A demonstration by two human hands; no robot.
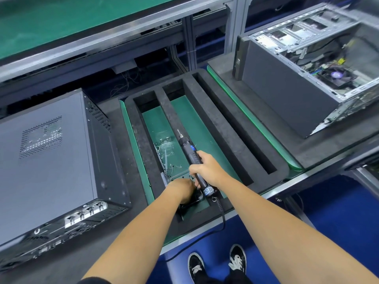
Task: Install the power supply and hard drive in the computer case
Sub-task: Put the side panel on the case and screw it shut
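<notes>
Curling round the black barrel of an electric screwdriver (191, 158), the fingers of the right hand (207, 170) hold it firmly, its bit pointing away from the person and its cord trailing from the near end over the bench edge. Beside it, the left hand (183, 189) reaches down into the near end of a foam tray (215, 124), fingers bent among small parts there; whether they pinch anything I cannot tell. The tray is black with long slots over a green mat, and loose wire ties (168, 158) lie in the slot just ahead of the hands. An open computer case (307, 78) stands well apart at the upper right, its motherboard and fan exposed. A closed case (51, 160) lies to the left of the tray.
</notes>
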